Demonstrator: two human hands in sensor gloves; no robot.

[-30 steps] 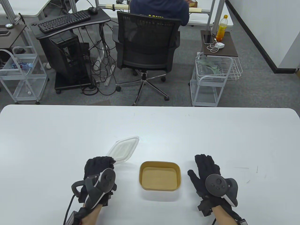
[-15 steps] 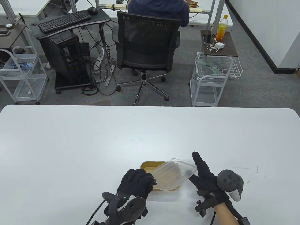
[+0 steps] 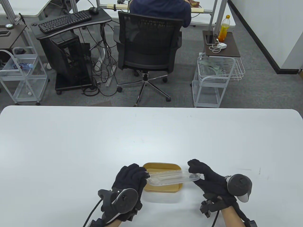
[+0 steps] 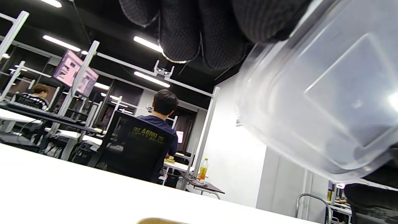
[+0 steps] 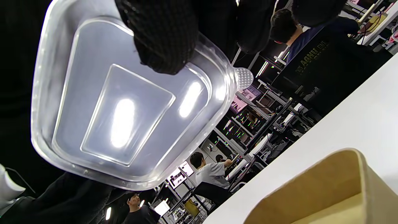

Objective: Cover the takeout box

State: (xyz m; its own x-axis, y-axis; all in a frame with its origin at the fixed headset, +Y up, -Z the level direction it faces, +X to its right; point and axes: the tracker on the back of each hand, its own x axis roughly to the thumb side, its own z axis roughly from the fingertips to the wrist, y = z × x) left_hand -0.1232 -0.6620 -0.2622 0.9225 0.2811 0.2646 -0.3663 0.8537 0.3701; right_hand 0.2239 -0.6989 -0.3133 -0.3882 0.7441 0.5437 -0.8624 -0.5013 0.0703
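A brown paper takeout box [image 3: 161,188] stands open near the table's front edge; its rim shows in the right wrist view [image 5: 345,186]. A clear plastic lid [image 3: 170,179] hangs above the box, nearly level. My left hand [image 3: 133,176] grips the lid's left end and my right hand [image 3: 197,170] grips its right end. The lid's underside fills the left wrist view [image 4: 323,99] and the right wrist view [image 5: 124,102], with gloved fingers [image 5: 161,37] over its edge.
The white table [image 3: 71,146] stretches left, right and behind the box. Beyond its far edge are an office chair [image 3: 148,45] with a seated person, a wire cart [image 3: 213,78] and a computer desk [image 3: 68,23].
My left hand carried the lid from the table's left side over the box. My right hand came in and took its right end. The lid went from tilted to almost flat.
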